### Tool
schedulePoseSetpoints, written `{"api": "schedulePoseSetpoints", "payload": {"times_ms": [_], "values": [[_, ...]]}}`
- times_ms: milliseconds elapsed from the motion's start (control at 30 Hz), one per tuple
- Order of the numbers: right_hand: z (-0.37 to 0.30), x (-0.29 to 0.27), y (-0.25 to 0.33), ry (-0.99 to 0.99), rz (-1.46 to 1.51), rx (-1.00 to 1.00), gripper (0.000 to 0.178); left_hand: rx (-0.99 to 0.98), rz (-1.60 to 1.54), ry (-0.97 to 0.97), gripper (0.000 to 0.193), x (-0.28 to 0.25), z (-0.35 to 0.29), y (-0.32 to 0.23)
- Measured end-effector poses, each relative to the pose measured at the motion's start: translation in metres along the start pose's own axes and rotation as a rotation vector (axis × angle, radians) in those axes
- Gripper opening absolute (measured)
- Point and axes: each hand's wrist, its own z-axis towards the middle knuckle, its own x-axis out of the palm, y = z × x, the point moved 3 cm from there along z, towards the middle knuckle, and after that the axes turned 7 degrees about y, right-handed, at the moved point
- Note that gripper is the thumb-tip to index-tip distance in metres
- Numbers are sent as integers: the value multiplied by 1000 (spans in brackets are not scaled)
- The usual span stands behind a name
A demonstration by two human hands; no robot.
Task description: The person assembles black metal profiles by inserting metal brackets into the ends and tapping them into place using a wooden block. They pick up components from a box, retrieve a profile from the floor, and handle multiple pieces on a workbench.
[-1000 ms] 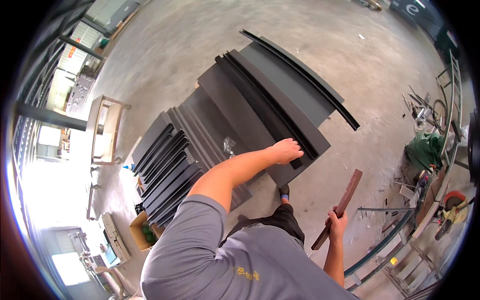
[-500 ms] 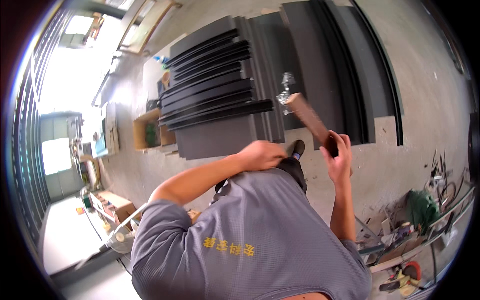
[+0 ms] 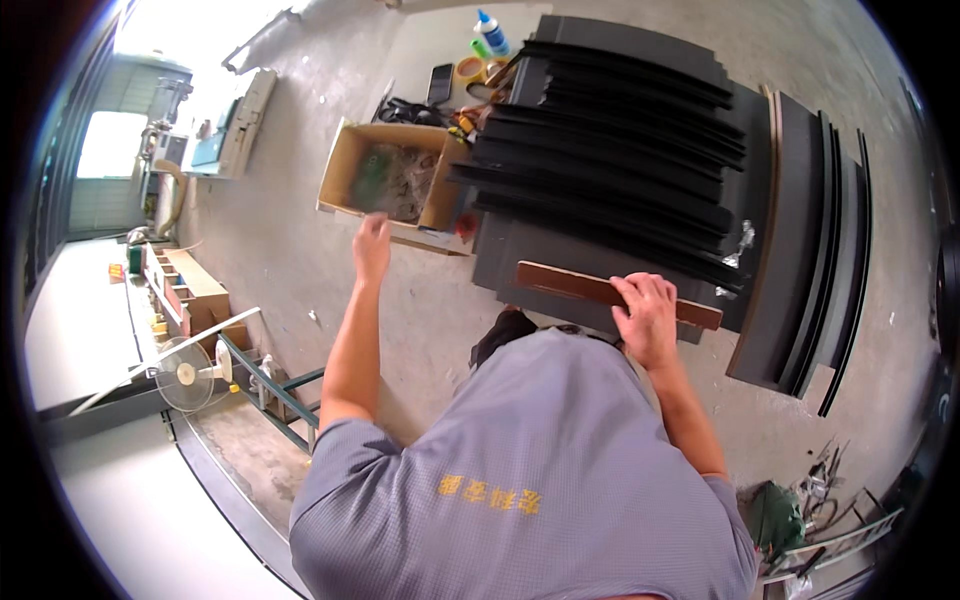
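Note:
A narrow brown wooden strip [image 3: 565,282] lies crosswise just in front of me, over the near edge of the dark panels. My right hand [image 3: 650,312] grips it right of its middle, with the fingers over the top. Off to the left, my left hand [image 3: 372,245] is at the near edge of an open cardboard box [image 3: 395,133]; its fingers are blurred, so I cannot tell whether they hold anything. Inside the box are clear plastic bags [image 3: 405,185] and a blurred green thing [image 3: 375,172]. Several black profile strips [image 3: 610,160] lie across the stacked grey panels [image 3: 620,35].
Behind the box lie a phone [image 3: 440,84], tape rolls [image 3: 469,69] and a blue-and-white bottle [image 3: 492,33]. Clear-wrapped hardware [image 3: 740,245] rests on the panels. More long panels [image 3: 785,240] stand to the right. A fan [image 3: 186,374] and a metal frame [image 3: 270,395] are at lower left.
My left hand has moved from my waist leftward to the box. The wooden strip has swung from upright to crosswise in my right hand. The view has shifted left, bringing the box nearer.

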Motion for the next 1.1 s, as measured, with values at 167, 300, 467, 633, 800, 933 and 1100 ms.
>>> {"api": "schedulePoseSetpoints", "payload": {"times_ms": [167, 300, 467, 633, 800, 933, 1100], "values": [[22, 39, 42, 7, -153, 164, 43, 131, 94, 343, 28, 52, 135, 70], [21, 54, 64, -54, -278, 396, 46, 185, 297, 447, 38, 113, 179, 75], [39, 55, 102, -76, -328, 445, 50, 91, 421, 520, 26, 157, 212, 114], [44, 64, 110, 38, -315, 420, 48, 180, 149, 501, 28, 146, 216, 116], [55, 74, 88, -75, -257, 349, 38, 278, 411, 556, 32, 153, 204, 105], [61, 61, 100, -149, -219, 290, 34, 25, 207, 452, 28, 110, 209, 100], [73, 29, 115, -150, 216, 276, 29, -161, -969, 622, 20, 7, 155, -32]]}}
